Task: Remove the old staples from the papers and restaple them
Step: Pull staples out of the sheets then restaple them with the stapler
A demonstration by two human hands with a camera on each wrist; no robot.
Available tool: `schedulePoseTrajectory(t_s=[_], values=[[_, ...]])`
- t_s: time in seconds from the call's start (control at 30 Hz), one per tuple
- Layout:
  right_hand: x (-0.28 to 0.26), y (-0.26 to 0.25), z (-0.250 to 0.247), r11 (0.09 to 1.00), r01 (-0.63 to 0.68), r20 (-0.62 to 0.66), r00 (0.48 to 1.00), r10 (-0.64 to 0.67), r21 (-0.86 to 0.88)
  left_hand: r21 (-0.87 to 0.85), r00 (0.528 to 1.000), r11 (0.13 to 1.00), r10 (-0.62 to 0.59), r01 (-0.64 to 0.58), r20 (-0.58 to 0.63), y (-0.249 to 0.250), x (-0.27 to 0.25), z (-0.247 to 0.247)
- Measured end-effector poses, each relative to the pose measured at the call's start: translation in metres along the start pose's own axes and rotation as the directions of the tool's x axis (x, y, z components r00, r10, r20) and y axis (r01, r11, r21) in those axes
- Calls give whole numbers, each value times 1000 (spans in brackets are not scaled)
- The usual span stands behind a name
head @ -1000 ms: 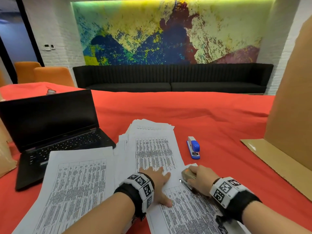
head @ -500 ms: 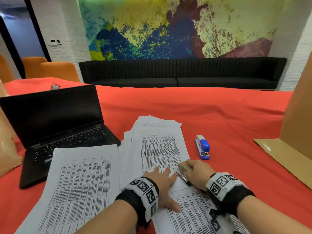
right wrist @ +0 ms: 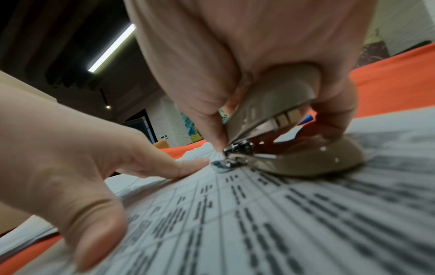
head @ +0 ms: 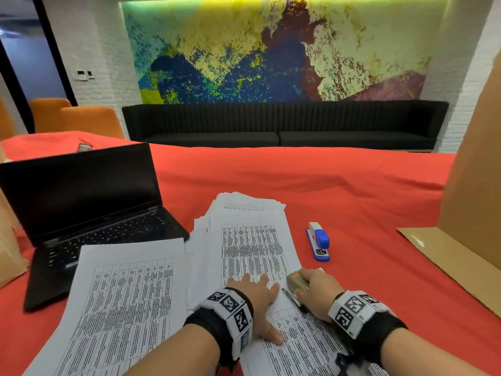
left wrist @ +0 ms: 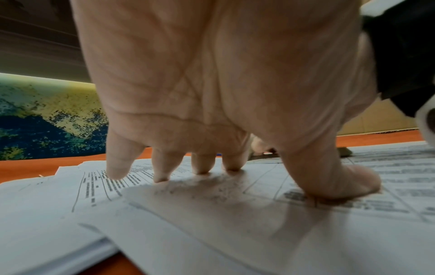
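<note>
Nearest the person, a printed white sheet of paper with table rows (head: 298,346) lay angled across the red cloth-covered table (head: 352,202). The left hand (head: 257,299) pressed flat on it, fingers (left wrist: 162,167) straight and slightly spread, thumb (left wrist: 341,178) set apart on the print. Just beside it, the right hand (head: 317,290) was curled round a beige metal stapler (right wrist: 282,130), thumb on one side and fingers over the top and far side. The stapler's base sat on the sheet and its chrome nose (right wrist: 235,154) met the paper near the sheet's top corner; whether the nose had closed fully was hard to tell, as the wrist view was blurred there.

To the left lay another printed white sheet (head: 119,308), its far corner overlapping an open black laptop with a dark screen (head: 81,213). Beyond the hands a loose stack of printed white papers (head: 249,240) reached away from the person, the left fingertips resting on its near edge. Just right of the stack a small blue and white stapler (head: 318,244) lay on the cloth, apart from both hands. At the right edge stood brown cardboard panels (head: 466,213). Farther off were orange chairs (head: 81,118), a long black sofa (head: 284,123) and a large abstract wall painting in yellow, blue and dark red (head: 271,50).
</note>
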State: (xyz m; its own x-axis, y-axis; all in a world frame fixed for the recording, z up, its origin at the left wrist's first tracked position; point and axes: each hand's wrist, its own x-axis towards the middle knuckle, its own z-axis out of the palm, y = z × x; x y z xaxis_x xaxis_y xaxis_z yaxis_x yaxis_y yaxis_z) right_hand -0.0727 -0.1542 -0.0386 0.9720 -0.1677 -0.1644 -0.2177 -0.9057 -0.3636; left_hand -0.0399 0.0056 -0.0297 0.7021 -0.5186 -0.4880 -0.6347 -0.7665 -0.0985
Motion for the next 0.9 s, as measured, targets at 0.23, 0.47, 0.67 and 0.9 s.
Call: schedulePoseTrajectory(t_s=[0.23, 0.47, 0.67, 0.9], values=[[18, -9, -11, 991, -95, -60, 993, 101, 98, -1, 1000, 1000, -7, 7, -14, 0, -1, 1], [-7, 48, -28, 991, -111, -30, 993, 114, 76, 14, 999, 1000, -11, 12, -42, 15, 1, -11], [-19, 51, -30, 989, -147, 24, 989, 148, -21, 26, 999, 999, 33, -33, -15, 36, 12, -19], [3, 35, -23, 989, -145, -15, 989, 145, -1, 58, 999, 998, 23, -25, 29, 40, 16, -22]])
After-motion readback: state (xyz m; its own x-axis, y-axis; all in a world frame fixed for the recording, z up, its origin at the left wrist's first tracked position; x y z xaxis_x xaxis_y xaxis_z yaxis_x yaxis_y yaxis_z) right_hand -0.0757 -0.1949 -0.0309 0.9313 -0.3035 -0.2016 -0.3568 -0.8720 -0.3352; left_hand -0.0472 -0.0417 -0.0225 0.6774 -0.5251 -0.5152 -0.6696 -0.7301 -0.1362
